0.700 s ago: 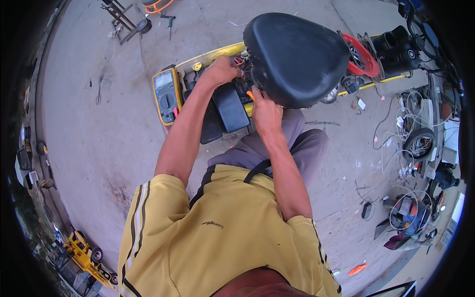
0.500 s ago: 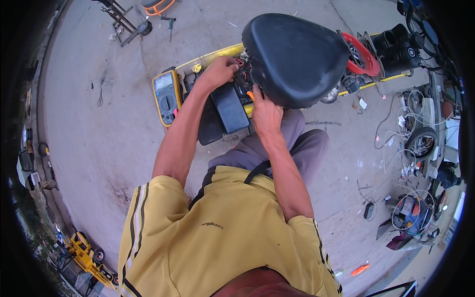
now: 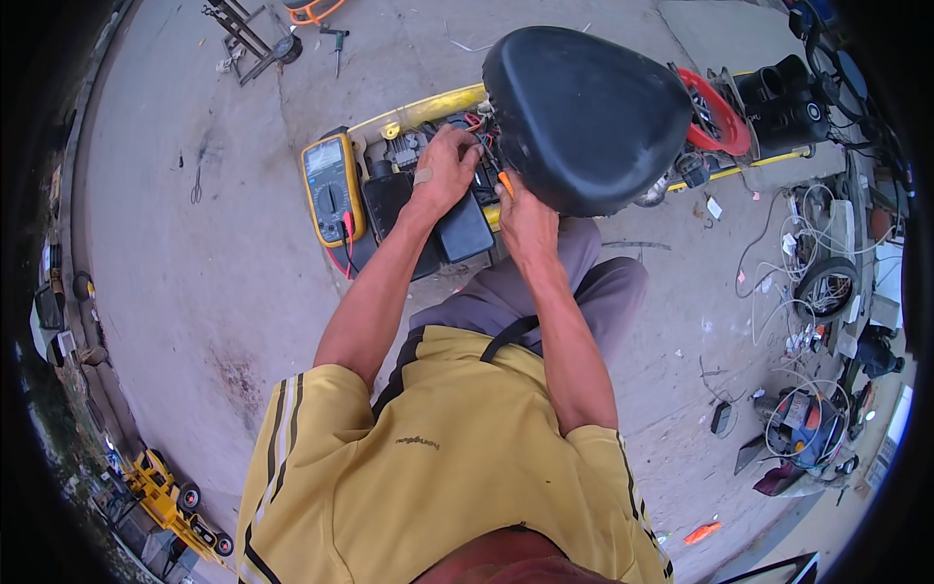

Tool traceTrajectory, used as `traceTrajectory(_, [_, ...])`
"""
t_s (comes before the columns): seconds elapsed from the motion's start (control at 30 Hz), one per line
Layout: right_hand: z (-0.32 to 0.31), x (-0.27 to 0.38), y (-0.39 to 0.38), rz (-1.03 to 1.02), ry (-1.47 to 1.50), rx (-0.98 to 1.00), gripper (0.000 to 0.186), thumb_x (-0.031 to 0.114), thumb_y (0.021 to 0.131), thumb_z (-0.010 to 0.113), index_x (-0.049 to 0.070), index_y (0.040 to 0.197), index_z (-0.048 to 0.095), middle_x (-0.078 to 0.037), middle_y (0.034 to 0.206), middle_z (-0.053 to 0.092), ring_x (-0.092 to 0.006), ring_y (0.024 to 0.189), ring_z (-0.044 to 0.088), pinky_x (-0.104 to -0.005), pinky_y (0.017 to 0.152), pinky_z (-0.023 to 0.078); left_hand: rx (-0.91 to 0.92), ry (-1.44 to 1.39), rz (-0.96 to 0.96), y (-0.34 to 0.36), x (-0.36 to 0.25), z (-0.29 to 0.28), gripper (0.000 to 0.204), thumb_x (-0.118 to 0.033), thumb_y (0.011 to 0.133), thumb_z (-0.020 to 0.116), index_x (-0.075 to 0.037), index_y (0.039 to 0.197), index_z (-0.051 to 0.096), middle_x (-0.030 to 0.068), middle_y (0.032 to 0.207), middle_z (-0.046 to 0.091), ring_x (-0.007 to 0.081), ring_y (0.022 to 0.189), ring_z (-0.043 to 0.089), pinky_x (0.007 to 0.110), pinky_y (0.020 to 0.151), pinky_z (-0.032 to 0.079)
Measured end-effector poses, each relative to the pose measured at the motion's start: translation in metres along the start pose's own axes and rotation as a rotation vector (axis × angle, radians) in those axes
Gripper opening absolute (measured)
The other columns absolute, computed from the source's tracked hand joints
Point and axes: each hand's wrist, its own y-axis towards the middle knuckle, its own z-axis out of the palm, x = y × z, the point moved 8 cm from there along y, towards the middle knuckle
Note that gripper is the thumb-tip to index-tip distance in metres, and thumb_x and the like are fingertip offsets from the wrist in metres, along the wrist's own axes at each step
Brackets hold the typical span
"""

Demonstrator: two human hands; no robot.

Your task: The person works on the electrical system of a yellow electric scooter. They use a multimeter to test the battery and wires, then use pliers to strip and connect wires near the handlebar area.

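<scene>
Both hands work among the wires [image 3: 474,121] in the open body of a yellow scooter [image 3: 428,105], by the black seat [image 3: 589,117]. My left hand [image 3: 448,175], with a plaster on its back, is bent with thumb and fingertips close together at the wires. What lies between those fingertips is too small to make out. My right hand [image 3: 528,226] is closed around a tool with an orange handle [image 3: 505,182], below the seat's edge. The tool's working end is hidden. A black box [image 3: 462,232] sits under my left wrist. Beside it stands a yellow multimeter [image 3: 332,185] with a red probe plug.
A red curved part [image 3: 715,112] and a black front section lie to the right of the seat. Farther right are a loose tyre [image 3: 828,285], tangled pale hoses and a blue machine [image 3: 803,428]. At the top left, a green-handled screwdriver [image 3: 339,49] lies near a metal stand [image 3: 243,39].
My left hand has moved down and slightly right, and its wrist has turned, uncovering parts near the multimeter. My right hand stays nearly in place with the orange-handled tool.
</scene>
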Motion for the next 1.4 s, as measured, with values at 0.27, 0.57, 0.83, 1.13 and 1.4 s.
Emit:
traceTrajectory(0.27, [0.001, 0.000, -0.001, 0.142, -0.005, -0.004, 0.031, 0.013, 0.091, 0.069, 0.004, 0.121, 0.075, -0.023, 0.109, 0.073, -0.0425, 0.100, 0.069, -0.0545, 0.090, 0.053, 0.070, -0.096, 0.022, 0.001, 0.007, 0.007, 0.014, -0.014, 0.095, 0.066, -0.001, 0.100, 0.067, 0.0138, 0.098, 0.063, 0.0301, 0.088, 0.066, 0.040, 0.082, 0.052])
traceTrajectory(0.57, [0.002, 0.000, 0.000, 0.161, -0.049, -0.027, 0.028, 0.017, 0.091, 0.073, 0.008, 0.118, 0.076, -0.021, 0.107, 0.074, -0.0419, 0.100, 0.069, -0.0516, 0.092, 0.052, 0.109, -0.100, 0.011, 0.004, 0.009, 0.008, 0.016, -0.012, 0.092, 0.064, 0.002, 0.099, 0.066, 0.0158, 0.099, 0.062, 0.0366, 0.093, 0.065, 0.043, 0.085, 0.051])
traceTrajectory(0.83, [0.000, 0.004, 0.001, 0.159, -0.052, -0.028, 0.032, 0.014, 0.090, 0.073, 0.006, 0.120, 0.075, -0.021, 0.109, 0.073, -0.0416, 0.102, 0.069, -0.0523, 0.094, 0.051, 0.130, -0.124, -0.021, 0.004, 0.011, 0.009, 0.018, -0.012, 0.092, 0.063, 0.003, 0.100, 0.066, 0.0163, 0.100, 0.062, 0.0373, 0.096, 0.065, 0.044, 0.086, 0.051])
traceTrajectory(1.13, [0.004, -0.001, 0.000, 0.155, -0.076, -0.025, 0.031, 0.018, 0.092, 0.073, 0.008, 0.120, 0.075, -0.021, 0.109, 0.074, -0.0421, 0.104, 0.068, -0.0513, 0.095, 0.051, 0.138, -0.133, -0.002, 0.004, 0.008, 0.008, 0.016, -0.011, 0.092, 0.064, 0.003, 0.099, 0.067, 0.0166, 0.099, 0.062, 0.0377, 0.095, 0.064, 0.044, 0.085, 0.050])
traceTrajectory(1.4, [-0.002, 0.012, 0.001, 0.196, -0.006, 0.089, 0.039, 0.020, 0.094, 0.070, 0.003, 0.129, 0.070, -0.024, 0.114, 0.073, -0.0435, 0.107, 0.068, -0.0515, 0.098, 0.051, 0.025, -0.177, -0.051, -0.004, 0.015, 0.004, 0.012, -0.008, 0.093, 0.066, 0.002, 0.098, 0.068, 0.0168, 0.101, 0.064, 0.0374, 0.096, 0.066, 0.044, 0.086, 0.051])
